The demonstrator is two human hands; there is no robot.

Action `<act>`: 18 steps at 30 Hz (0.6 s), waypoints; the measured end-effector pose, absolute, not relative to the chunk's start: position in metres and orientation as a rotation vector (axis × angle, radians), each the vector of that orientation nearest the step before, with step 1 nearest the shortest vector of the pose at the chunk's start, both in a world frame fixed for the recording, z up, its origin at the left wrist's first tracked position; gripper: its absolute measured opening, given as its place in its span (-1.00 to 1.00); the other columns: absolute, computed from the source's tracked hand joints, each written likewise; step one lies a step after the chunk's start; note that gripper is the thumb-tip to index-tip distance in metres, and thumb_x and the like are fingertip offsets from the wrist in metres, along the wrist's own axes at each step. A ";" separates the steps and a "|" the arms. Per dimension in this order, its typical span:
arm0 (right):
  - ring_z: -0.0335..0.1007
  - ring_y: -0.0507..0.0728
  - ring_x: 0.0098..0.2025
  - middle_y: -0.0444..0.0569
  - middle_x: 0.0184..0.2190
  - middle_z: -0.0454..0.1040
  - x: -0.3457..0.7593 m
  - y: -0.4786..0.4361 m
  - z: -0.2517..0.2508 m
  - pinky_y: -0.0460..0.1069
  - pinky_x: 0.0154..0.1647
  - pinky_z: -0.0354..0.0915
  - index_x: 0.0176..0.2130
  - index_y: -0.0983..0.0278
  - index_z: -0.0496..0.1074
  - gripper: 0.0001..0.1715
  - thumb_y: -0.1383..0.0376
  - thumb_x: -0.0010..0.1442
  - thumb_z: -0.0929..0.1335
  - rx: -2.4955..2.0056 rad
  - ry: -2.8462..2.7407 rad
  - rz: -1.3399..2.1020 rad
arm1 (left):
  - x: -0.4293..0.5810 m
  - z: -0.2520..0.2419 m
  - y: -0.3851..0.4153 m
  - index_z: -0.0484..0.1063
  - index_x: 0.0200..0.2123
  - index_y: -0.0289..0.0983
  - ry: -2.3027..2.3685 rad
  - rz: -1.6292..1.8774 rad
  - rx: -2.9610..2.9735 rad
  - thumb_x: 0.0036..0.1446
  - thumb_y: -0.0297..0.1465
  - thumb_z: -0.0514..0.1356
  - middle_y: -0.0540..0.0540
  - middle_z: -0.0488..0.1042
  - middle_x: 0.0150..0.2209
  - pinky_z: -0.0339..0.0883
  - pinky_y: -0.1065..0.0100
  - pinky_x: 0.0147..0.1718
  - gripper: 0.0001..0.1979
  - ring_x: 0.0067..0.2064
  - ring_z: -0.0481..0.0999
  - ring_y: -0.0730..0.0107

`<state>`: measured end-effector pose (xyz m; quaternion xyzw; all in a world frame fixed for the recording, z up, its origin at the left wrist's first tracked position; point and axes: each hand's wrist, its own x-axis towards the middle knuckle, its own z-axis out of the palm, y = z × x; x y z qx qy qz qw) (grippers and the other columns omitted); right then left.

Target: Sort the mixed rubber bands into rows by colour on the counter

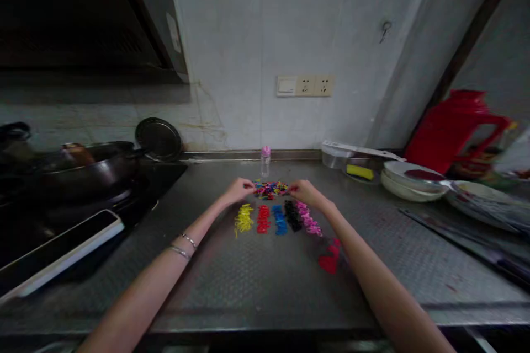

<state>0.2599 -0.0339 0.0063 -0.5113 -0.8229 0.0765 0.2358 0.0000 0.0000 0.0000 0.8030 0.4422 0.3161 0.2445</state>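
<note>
While both hands close in on the mixed pile (270, 188) of tiny coloured loops at the far middle of the steel counter (256, 281), the work in hand reads as sorting by colour. The left hand (239, 190) sits at the pile's left edge, fingers curled and drawn together, tips touching the heap. The right hand (304, 192) mirrors it at the right edge, thumb and forefinger pinched close. I cannot tell whether either hand has a loop between its fingertips (the pieces are tiny and the picture is soft there).

Just nearer the person lie five tidy heaps side by side, each apart from its neighbour: yellow heap (244, 218), red heap (263, 219), blue heap (280, 219), black heap (293, 215), pink heap (308, 219). A separate red clump (329, 259) lies nearer, beside the right forearm.

My read is that this is the picking step, with singles drawn out of the jumble and a fair amount yet unsorted. The next move calls for a fine pinch that lifts one loop free without dragging its tangled neighbours. Then comes a short carry back to the matching colour, set down so it doesn't spill into the heap beside it.

Behind the pile a small bottle (265, 161) with a pink cap stands upright, near enough to get knocked. The wok (97, 168) off left and the stacked bowls (408, 182) off right are well apart.
</note>
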 end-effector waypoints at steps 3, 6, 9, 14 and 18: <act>0.36 0.04 -0.36 -0.05 -0.41 0.51 0.253 -0.031 0.003 -0.15 -0.31 0.19 -0.35 0.32 0.52 -0.71 0.45 -0.06 0.26 -1.351 -2.293 0.270 | -0.022 -0.007 0.011 0.50 -0.43 -0.38 1.307 0.937 2.055 -0.12 -0.27 0.12 -0.09 0.50 -0.49 0.21 0.44 -0.42 -0.71 -0.44 0.41 0.41; 0.37 0.04 -0.32 -0.06 -0.35 0.51 0.242 -0.030 0.001 -0.14 -0.26 0.20 -0.33 0.31 0.51 -0.71 0.46 -0.08 0.28 -1.268 -2.313 0.339 | -0.036 -0.014 0.017 0.50 -0.45 -0.38 1.358 1.052 1.941 -0.14 -0.28 0.15 -0.09 0.50 -0.49 0.22 0.44 -0.41 -0.73 -0.44 0.41 0.42; 0.37 0.04 -0.32 -0.06 -0.34 0.51 0.229 -0.031 0.002 -0.14 -0.27 0.21 -0.32 0.30 0.50 -0.73 0.44 -0.08 0.31 -1.235 -2.317 0.388 | -0.042 -0.019 0.018 0.50 -0.44 -0.38 1.411 1.114 1.847 -0.15 -0.29 0.16 -0.08 0.48 -0.55 0.20 0.45 -0.46 -0.73 -0.48 0.39 0.43; 0.35 0.02 -0.39 -0.08 -0.42 0.50 0.217 -0.025 0.004 -0.15 -0.34 0.21 -0.36 0.30 0.51 -0.75 0.44 -0.09 0.31 -1.257 -2.354 0.375 | -0.042 -0.022 0.016 0.49 -0.41 -0.40 1.449 1.152 1.763 -0.12 -0.30 0.14 -0.07 0.46 -0.57 0.17 0.46 -0.51 -0.72 -0.50 0.37 0.45; 0.33 0.00 -0.44 -0.11 -0.47 0.48 0.214 -0.019 -0.001 -0.17 -0.41 0.19 -0.34 0.31 0.50 -0.70 0.48 -0.10 0.27 -1.247 -2.391 0.395 | -0.041 -0.026 0.019 0.49 -0.45 -0.40 1.414 1.155 1.788 -0.15 -0.35 0.14 -0.11 0.49 -0.50 0.20 0.46 -0.46 -0.77 -0.46 0.40 0.44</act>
